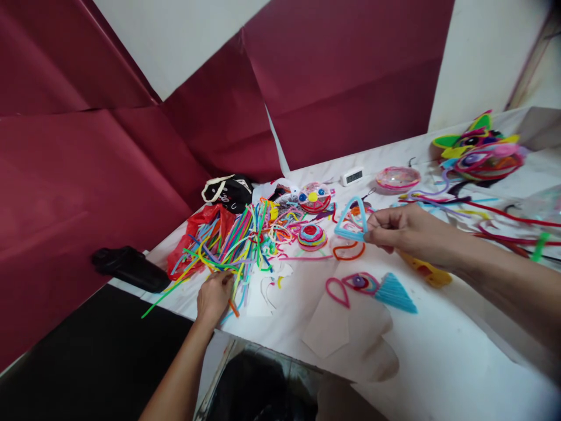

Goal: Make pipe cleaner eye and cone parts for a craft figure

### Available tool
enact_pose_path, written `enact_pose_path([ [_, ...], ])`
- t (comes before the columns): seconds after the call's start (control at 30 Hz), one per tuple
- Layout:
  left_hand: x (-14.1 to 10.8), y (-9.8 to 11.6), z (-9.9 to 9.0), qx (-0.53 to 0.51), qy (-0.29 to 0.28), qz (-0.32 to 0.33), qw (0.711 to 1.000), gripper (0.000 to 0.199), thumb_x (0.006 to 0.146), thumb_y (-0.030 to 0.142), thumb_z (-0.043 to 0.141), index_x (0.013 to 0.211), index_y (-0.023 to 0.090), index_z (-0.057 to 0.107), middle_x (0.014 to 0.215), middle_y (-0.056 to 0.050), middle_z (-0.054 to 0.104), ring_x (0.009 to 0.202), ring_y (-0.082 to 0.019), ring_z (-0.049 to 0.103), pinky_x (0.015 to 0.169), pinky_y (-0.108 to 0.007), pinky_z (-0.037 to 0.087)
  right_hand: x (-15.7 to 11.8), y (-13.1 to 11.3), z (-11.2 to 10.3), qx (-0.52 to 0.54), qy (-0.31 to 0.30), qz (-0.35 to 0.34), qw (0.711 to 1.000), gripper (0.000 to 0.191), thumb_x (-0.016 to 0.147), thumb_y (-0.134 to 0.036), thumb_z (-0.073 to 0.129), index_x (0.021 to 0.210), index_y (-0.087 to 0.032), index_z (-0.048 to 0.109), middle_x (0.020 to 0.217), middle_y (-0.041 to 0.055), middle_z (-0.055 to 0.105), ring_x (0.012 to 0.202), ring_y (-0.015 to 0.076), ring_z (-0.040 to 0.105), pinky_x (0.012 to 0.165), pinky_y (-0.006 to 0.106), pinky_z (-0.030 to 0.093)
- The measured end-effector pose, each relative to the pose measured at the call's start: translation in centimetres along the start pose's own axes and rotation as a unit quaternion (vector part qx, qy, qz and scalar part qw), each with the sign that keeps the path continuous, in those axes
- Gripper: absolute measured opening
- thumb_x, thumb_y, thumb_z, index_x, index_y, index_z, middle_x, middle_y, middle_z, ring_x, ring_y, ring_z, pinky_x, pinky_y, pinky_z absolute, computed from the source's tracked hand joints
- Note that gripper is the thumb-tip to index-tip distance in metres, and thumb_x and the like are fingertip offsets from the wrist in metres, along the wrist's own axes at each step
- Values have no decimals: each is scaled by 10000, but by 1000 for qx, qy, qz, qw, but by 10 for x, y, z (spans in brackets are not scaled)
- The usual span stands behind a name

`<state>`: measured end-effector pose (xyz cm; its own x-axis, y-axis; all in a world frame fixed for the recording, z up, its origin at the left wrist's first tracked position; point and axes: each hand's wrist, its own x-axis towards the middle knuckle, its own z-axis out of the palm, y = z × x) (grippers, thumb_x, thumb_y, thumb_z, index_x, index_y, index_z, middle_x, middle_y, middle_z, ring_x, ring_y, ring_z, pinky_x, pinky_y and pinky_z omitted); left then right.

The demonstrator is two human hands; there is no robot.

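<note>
A light-blue triangle of bent pipe cleaner (360, 217) is pinched at its lower right corner by my right hand (390, 229), held above the table. My left hand (214, 295) is at the near edge of a heap of loose, many-coloured pipe cleaners (245, 234). Its fingers are curled and partly hidden, so what they grip does not show clearly. Below the raised triangle lie a pink teardrop loop (338, 292), an eye-shaped piece (361, 283) with a purple centre, and a filled blue triangle (397, 293).
A red plastic bag (188, 234) and a black pouch (131, 268) lie at the left. Round decorated pieces (312, 237), a white digital clock (352, 176) and a pink-rimmed bowl (398, 179) stand farther back. A colourful mask-like craft (482, 146) sits at the far right.
</note>
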<state>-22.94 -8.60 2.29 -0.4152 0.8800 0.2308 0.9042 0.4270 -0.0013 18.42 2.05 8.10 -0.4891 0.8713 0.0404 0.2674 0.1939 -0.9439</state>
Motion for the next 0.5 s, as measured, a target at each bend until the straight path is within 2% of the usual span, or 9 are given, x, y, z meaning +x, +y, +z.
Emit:
enact_pose_path([
  [0.17,1,0,4,13,-2,6,1000,340,857,340,426,1048,195,668,1012,-73,661,884,-209,626,750,-274,457,3,6,0,-5,-1,-8,1000,217,720,-288,588,577,-175,469,497,-57,403,466,64,291,439,225,211],
  [0.37,-1,7,5,36,3,19,999,304,836,302,425,946,202,690,994,-87,639,826,-231,630,672,-292,454,4,7,1,-15,2,-11,1000,219,743,-320,577,603,-176,490,499,-54,402,469,67,287,437,223,205],
  [0.5,1,6,6,21,17,15,1000,274,813,281,445,935,184,670,991,-85,638,846,-231,627,699,-290,459,3,5,1,-10,0,-11,1000,205,724,-285,580,592,-178,465,496,-61,379,466,61,268,427,217,190],
])
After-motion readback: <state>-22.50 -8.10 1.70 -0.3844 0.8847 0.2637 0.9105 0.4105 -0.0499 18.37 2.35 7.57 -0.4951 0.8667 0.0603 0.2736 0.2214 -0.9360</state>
